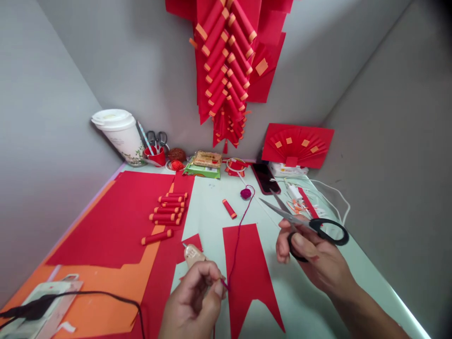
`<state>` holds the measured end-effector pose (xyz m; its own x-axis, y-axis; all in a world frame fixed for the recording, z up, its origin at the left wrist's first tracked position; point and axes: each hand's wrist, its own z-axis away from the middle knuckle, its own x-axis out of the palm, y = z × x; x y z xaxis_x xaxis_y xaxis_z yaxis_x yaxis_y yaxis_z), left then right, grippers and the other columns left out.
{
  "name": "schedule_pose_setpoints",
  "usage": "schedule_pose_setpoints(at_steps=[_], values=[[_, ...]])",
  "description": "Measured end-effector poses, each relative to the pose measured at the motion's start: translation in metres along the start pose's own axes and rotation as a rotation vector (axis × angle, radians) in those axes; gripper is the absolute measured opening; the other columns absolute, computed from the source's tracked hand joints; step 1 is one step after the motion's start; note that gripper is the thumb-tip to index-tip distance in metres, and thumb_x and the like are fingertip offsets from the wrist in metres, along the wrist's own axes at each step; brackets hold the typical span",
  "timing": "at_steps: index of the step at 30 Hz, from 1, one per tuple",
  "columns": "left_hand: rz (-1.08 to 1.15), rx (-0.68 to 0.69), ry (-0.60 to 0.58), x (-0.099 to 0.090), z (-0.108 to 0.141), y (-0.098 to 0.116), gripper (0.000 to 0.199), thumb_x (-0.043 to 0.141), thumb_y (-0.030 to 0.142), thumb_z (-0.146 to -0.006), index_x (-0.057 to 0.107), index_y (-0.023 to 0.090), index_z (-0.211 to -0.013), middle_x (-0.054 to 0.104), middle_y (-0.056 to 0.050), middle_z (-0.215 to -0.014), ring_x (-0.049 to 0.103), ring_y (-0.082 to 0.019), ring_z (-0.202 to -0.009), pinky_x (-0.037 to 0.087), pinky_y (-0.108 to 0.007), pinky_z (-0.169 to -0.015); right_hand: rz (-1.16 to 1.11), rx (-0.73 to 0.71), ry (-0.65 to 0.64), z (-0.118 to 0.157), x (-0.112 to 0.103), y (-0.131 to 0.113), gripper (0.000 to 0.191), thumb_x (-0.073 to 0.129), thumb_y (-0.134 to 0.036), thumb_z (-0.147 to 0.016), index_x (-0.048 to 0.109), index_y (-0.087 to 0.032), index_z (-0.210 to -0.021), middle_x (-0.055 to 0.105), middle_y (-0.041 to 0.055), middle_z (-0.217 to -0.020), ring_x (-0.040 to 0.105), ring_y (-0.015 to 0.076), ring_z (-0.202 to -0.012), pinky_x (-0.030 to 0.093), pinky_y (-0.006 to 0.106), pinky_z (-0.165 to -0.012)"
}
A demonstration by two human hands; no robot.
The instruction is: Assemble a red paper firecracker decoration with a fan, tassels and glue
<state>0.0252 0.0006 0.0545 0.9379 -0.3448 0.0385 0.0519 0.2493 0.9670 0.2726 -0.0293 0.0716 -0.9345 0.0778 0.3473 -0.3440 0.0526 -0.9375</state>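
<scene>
My left hand [196, 301] pinches a dark magenta yarn [235, 254] near the bottom centre. The yarn runs up the table to a small ball [245, 193]. My right hand [314, 256] holds black-handled scissors [300, 219], blades parted and pointing up and left. Between the hands lies a red paper banner [247, 273] with a notched lower end; the yarn crosses its left part. Just behind my left hand is a beige glue gun [193, 254], partly hidden. One red roll with orange ends [229, 209] lies above the banner.
Several red rolls [165, 216] are piled on red paper [106, 212] at left. A power strip [49, 306] with a black cable is at lower left. Along the back stand a white cup [122, 139], a red holder [155, 156] and a phone [265, 179]. White cables [339, 193] lie right.
</scene>
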Motion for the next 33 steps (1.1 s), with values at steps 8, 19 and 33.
schedule_pose_setpoints(at_steps=[8, 19, 33], values=[[-0.111, -0.015, -0.016, 0.004, -0.002, -0.002, 0.016, 0.056, 0.039, -0.091, 0.059, 0.025, -0.083, 0.060, 0.001, -0.084, 0.058, -0.015, -0.077, 0.048, -0.021, -0.069, -0.161, 0.073, -0.106, 0.009, 0.004, 0.028, 0.025, 0.060, -0.037, -0.098, 0.070, -0.029, -0.120, 0.071, 0.0010, -0.075, 0.066, 0.0149, -0.070, 0.052, 0.028, -0.069], [-0.332, 0.085, 0.053, 0.011, 0.001, 0.005, 0.014, 0.053, 0.037, -0.093, 0.060, 0.027, -0.086, 0.065, 0.002, -0.090, 0.060, -0.016, -0.084, 0.046, -0.021, -0.070, 0.159, 0.270, -0.115, 0.016, 0.003, 0.033, 0.023, 0.071, -0.040, -0.090, 0.077, -0.022, -0.102, 0.073, 0.0028, -0.071, 0.065, 0.0137, -0.066, 0.049, 0.024, -0.062], [-0.278, 0.101, 0.081, 0.014, 0.004, 0.010, 0.011, 0.059, 0.036, -0.090, 0.063, 0.027, -0.086, 0.068, 0.002, -0.091, 0.060, -0.013, -0.072, 0.049, -0.022, -0.068, 0.176, 0.282, -0.101, 0.017, 0.002, 0.027, 0.021, 0.072, -0.040, -0.088, 0.078, -0.023, -0.099, 0.073, 0.0015, -0.070, 0.065, 0.0138, -0.067, 0.050, 0.024, -0.064]])
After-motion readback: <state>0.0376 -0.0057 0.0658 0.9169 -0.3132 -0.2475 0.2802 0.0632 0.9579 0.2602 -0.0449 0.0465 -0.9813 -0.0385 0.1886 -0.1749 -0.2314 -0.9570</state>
